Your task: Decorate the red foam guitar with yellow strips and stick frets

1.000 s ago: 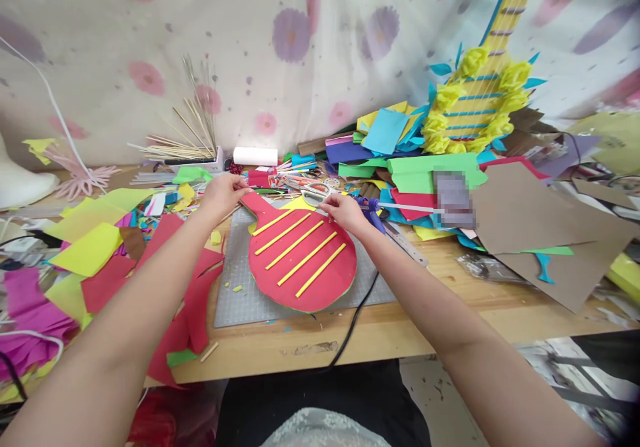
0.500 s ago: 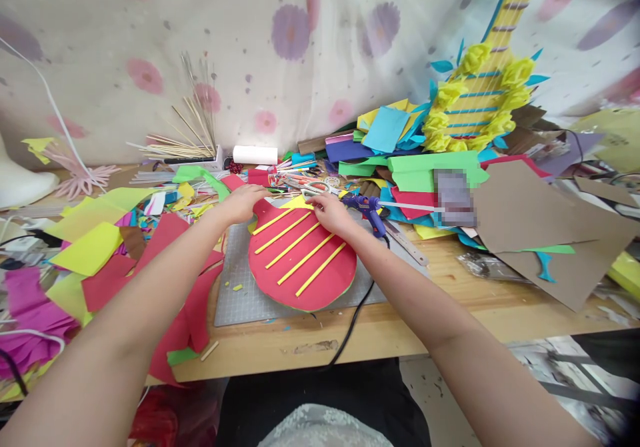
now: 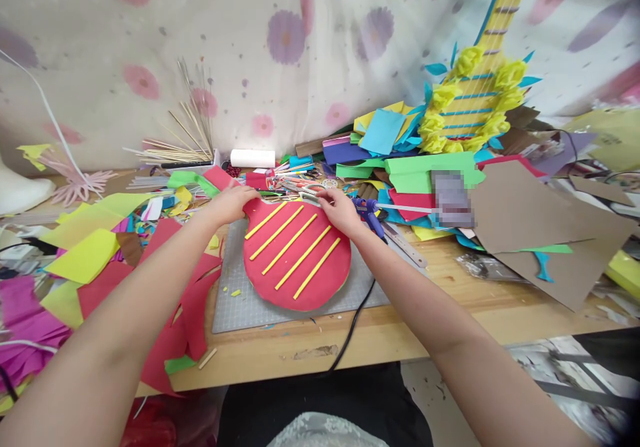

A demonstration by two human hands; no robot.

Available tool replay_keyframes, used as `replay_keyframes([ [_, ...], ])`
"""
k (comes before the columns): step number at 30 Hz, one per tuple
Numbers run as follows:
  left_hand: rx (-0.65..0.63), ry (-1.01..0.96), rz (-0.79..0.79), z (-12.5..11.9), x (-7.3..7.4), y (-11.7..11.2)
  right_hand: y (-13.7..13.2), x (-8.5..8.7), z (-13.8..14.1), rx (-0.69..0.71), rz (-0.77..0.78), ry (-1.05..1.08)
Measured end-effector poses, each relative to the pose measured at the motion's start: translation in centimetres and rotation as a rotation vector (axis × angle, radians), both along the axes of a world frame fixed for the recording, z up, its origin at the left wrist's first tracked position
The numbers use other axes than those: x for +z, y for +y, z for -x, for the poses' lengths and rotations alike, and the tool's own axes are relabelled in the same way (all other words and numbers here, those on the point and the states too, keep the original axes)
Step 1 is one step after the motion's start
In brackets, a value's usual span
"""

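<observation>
A rounded red craft-foam piece (image 3: 295, 280) with several slanting yellow strips (image 3: 289, 247) lies on a grey cutting mat (image 3: 231, 300). It narrows to a stub at its upper left, where my left hand (image 3: 239, 203) is closed around the edge. My right hand (image 3: 341, 211) is at the upper right edge, fingers bent together close to the scissors (image 3: 311, 193); its fingertips are partly hidden, so what they hold cannot be made out. Just right of that hand rests a purple glue gun (image 3: 369, 212) with a white glue stick in its back.
Red foam offcuts (image 3: 193, 313) and yellow sheets (image 3: 87, 253) crowd the left. A metal ruler (image 3: 407, 245) and a black cable (image 3: 354, 323) lie right of the mat. Brown cardboard (image 3: 530, 220) covers the right side. Behind stands a yellow flower-trimmed guitar model (image 3: 473, 107).
The red piece has turned slightly and its strips tilt a little differently. My right hand has shifted off the strip ends toward the edge. The yellow bit behind the top edge is now mostly hidden.
</observation>
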State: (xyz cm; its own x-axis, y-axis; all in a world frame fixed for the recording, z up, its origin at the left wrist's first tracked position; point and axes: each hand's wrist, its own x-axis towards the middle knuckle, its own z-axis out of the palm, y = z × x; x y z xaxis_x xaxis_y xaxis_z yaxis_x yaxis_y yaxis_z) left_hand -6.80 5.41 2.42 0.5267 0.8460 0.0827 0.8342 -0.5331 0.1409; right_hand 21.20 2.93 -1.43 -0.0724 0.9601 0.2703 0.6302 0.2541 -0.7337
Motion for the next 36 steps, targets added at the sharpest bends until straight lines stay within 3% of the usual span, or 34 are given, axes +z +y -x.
replay_keyframes([
  [5,0.124,0.056,-0.218,1.7,2.2,-2.2,-0.5,0.1,-1.1,-0.074,-0.062,0.156],
  [10,0.274,0.153,-0.258,3.7,2.9,-3.9,-2.0,0.1,-1.3,-0.185,-0.223,0.105],
  [15,0.438,0.076,-0.283,5.2,1.9,-5.3,-3.3,-0.6,-0.6,-0.143,-0.278,0.066],
  [19,0.605,-0.065,-0.379,4.3,0.5,-6.1,-3.6,-2.2,0.4,-0.110,-0.324,0.154],
  [25,0.687,-0.261,-0.491,3.2,-1.3,-6.0,-3.5,-3.8,1.1,-0.271,-0.290,0.381],
  [28,0.728,-0.289,-0.514,3.4,-1.8,-5.9,-3.4,-3.9,1.0,-0.235,-0.231,0.354],
  [32,0.687,-0.215,-0.438,3.6,-2.2,-6.0,-3.5,-4.4,0.9,-0.187,-0.164,0.331],
  [36,0.758,-0.205,-0.409,3.6,-1.9,-6.4,-3.5,-5.2,0.6,-0.195,-0.095,0.310],
])
